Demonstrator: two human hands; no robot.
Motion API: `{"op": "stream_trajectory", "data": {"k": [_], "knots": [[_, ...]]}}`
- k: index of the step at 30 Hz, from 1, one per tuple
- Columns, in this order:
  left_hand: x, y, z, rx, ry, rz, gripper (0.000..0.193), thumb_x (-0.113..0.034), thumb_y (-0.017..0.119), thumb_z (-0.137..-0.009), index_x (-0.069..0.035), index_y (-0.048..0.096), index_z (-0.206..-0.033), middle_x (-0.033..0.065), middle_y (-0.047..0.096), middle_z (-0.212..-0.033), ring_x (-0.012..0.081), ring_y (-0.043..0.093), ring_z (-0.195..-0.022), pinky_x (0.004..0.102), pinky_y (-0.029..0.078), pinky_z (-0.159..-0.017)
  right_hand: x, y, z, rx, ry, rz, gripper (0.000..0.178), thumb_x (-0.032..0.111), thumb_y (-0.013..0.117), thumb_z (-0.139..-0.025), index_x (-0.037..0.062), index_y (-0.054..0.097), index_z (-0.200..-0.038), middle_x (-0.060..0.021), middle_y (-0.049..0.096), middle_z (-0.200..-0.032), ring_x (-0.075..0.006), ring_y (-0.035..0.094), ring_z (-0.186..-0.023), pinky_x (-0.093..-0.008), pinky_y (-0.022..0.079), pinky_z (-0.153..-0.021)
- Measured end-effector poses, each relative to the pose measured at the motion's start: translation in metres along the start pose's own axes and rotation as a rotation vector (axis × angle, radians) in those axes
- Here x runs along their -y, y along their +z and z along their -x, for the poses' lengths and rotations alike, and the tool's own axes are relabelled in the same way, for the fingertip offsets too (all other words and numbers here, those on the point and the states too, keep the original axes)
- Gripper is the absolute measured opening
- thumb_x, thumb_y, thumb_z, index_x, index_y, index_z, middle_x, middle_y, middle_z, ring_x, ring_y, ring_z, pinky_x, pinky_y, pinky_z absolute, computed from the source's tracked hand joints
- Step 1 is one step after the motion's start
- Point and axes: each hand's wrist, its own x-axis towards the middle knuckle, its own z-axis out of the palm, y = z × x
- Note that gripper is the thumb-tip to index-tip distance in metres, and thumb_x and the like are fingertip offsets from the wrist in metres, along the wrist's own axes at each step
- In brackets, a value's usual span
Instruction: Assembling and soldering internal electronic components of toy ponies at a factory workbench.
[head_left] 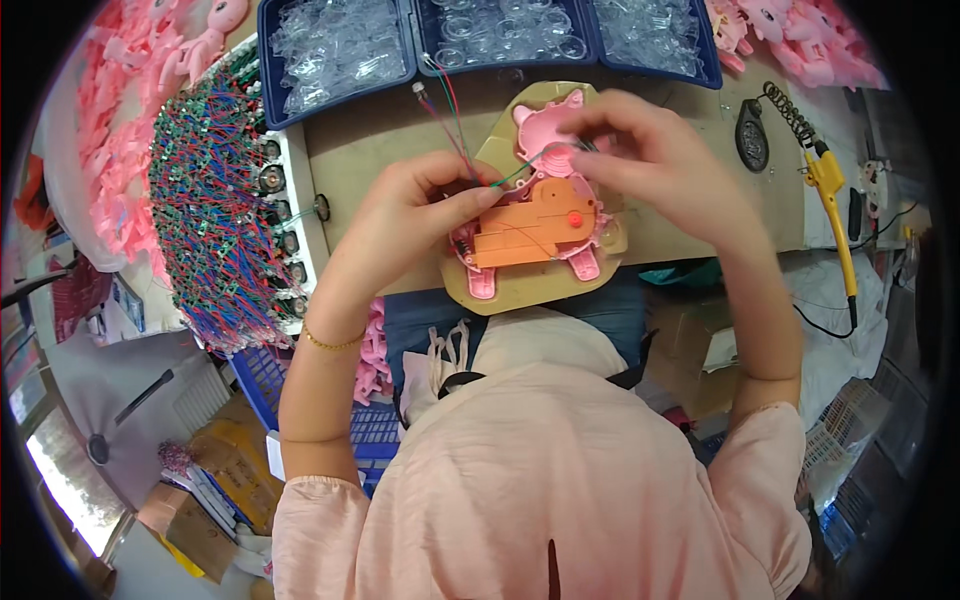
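Note:
A pink plastic toy shell half [545,131] lies inner side up in a tan holder [500,295] in front of me. An orange plastic gearbox [520,231] with a red round part sits in its body. My left hand [447,195] pinches thin coloured wires [452,120] at the shell's left edge; their upper ends stand up above it, with a small white piece at one tip. From these fingers a green wire [530,168] arcs across the shell to my right hand [640,150], whose thumb and fingers close on it over the shell's head part.
Blue bins [415,85] of clear plastic parts line the back. On the left, a large bundle of coloured wires [215,210] lies beside round black speakers [272,179]. Pink toy parts [115,130] are heaped beyond. A yellow soldering iron [830,190] hangs at the right, near a black oval piece [752,135].

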Motion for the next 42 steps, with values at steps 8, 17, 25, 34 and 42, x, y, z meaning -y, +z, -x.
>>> {"op": "stream_trajectory", "data": {"k": [8, 17, 25, 34, 42], "knots": [[0.008, 0.006, 0.002, -0.089, 0.032, 0.038, 0.021, -0.016, 0.061, -0.086, 0.003, 0.063, -0.094, -0.0014, 0.059, -0.072, 0.0027, 0.051, -0.063, 0.0193, 0.042, -0.055, -0.016, 0.006, -0.006, -0.277, -0.353, 0.539, 0.019, 0.012, 0.058, -0.085, -0.0001, 0.061, -0.099, -0.0109, 0.062, -0.094, -0.0181, 0.060, -0.081, -0.0279, 0.047, -0.069], [0.002, 0.006, 0.000, -0.017, -0.020, 0.021, 0.023, -0.018, 0.060, -0.087, 0.003, 0.062, -0.097, -0.0010, 0.059, -0.073, 0.0044, 0.051, -0.062, 0.0207, 0.043, -0.056, 0.007, 0.000, -0.004, 0.134, 0.166, -0.164, 0.025, 0.012, 0.059, -0.084, 0.0006, 0.058, -0.107, 0.0015, 0.056, -0.080, -0.0056, 0.051, -0.065, -0.0217, 0.042, -0.058], [0.003, 0.005, 0.004, -0.082, 0.035, -0.006, 0.021, -0.014, 0.065, -0.082, 0.004, 0.065, -0.092, 0.0033, 0.054, -0.077, 0.0070, 0.051, -0.065, 0.0224, 0.043, -0.059, -0.013, 0.011, 0.002, -0.313, -0.181, 0.428, 0.020, 0.010, 0.064, -0.078, 0.0045, 0.063, -0.097, -0.0023, 0.060, -0.086, -0.0114, 0.055, -0.076, -0.0266, 0.043, -0.068], [0.003, 0.008, 0.003, -0.068, 0.190, -0.158, 0.021, -0.013, 0.065, -0.082, 0.004, 0.065, -0.092, 0.0035, 0.056, -0.076, 0.0074, 0.052, -0.065, 0.0218, 0.043, -0.059, -0.021, 0.003, -0.014, -0.088, -0.603, 0.776, 0.019, 0.010, 0.065, -0.073, 0.0054, 0.062, -0.091, -0.0065, 0.058, -0.089, -0.0244, 0.055, -0.087, -0.0321, 0.044, -0.072], [0.001, 0.007, 0.000, -0.039, 0.010, 0.011, 0.021, -0.015, 0.065, -0.083, 0.003, 0.064, -0.092, 0.0008, 0.059, -0.071, 0.0045, 0.052, -0.064, 0.0208, 0.043, -0.056, 0.003, 0.003, -0.022, 0.109, -0.211, 0.739, 0.014, 0.005, 0.062, -0.072, 0.0011, 0.053, -0.082, -0.0104, 0.053, -0.082, -0.0285, 0.054, -0.077, -0.0388, 0.043, -0.066]]}}
